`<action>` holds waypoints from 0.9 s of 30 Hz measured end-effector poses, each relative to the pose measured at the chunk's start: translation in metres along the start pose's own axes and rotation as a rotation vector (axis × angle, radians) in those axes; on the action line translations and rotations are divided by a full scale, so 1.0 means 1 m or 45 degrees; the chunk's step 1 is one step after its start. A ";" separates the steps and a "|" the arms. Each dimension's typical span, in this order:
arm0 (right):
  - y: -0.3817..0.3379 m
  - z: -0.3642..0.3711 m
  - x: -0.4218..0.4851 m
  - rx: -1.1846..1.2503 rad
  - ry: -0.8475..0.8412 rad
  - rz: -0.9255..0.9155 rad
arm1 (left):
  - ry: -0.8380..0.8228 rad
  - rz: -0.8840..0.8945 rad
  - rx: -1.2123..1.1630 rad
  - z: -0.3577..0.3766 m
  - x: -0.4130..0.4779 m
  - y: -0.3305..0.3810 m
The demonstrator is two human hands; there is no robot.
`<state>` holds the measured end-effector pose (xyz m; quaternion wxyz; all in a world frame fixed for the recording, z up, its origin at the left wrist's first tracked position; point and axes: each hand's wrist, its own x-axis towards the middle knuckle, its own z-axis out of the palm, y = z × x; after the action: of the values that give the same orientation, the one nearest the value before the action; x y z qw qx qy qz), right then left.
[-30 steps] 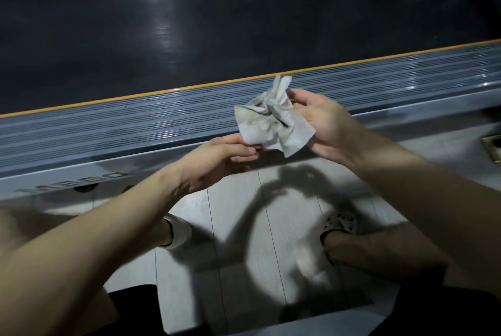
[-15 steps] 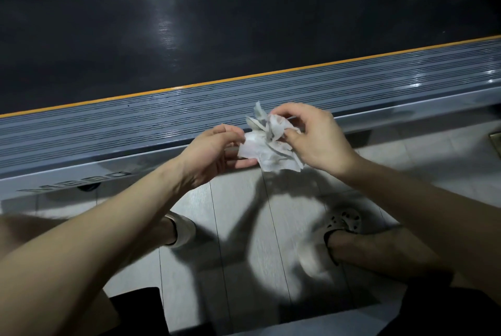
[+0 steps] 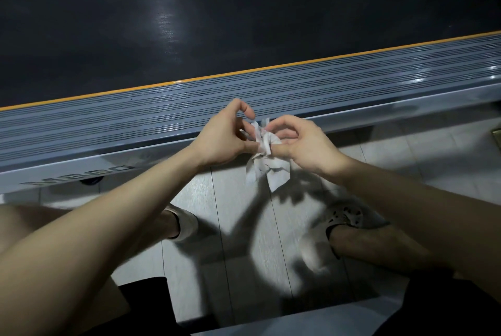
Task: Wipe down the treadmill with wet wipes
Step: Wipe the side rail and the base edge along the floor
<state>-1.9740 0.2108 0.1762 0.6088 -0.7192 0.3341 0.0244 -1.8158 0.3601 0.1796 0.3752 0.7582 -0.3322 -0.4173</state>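
A crumpled white wet wipe [image 3: 267,165] hangs between my two hands, just in front of the treadmill's grey ribbed side rail [image 3: 135,124]. My left hand [image 3: 226,136] pinches the wipe's upper left part with curled fingers. My right hand [image 3: 301,144] grips the bunched top of the wipe from the right, and the loose ends dangle below it. Behind the rail, past a yellow stripe, lies the dark treadmill belt [image 3: 217,24].
Pale tiled floor [image 3: 235,240] lies under my hands, with my two feet in sandals [image 3: 345,216] on it. A small brass-coloured fitting [image 3: 497,137] sits at the right edge on the floor. The rail's front face carries raised lettering [image 3: 81,174].
The wipe went from spread in my raised right hand to bunched tightly between both hands. Both hands dropped lower and moved closer together.
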 end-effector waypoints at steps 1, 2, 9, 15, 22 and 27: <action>0.003 0.002 -0.001 0.083 -0.004 0.058 | 0.050 0.019 0.076 0.002 0.000 0.001; 0.007 0.003 -0.001 0.157 -0.010 0.114 | 0.079 0.033 0.129 0.002 0.000 0.001; 0.051 -0.005 0.002 0.572 0.100 0.418 | -0.113 0.124 0.128 -0.012 0.005 -0.003; 0.112 0.031 0.005 0.888 0.368 0.613 | 0.029 0.429 1.158 -0.033 0.006 -0.022; 0.164 0.042 0.061 1.169 0.753 0.699 | -0.104 0.268 1.657 -0.045 0.044 -0.045; 0.148 0.039 0.081 1.201 1.009 0.574 | -0.156 0.680 1.614 -0.036 0.091 -0.016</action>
<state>-1.9721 0.2033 0.0036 0.6696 -0.2417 0.6506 -0.2645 -1.7412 0.3045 0.1444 -0.0702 0.6985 -0.7079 -0.0779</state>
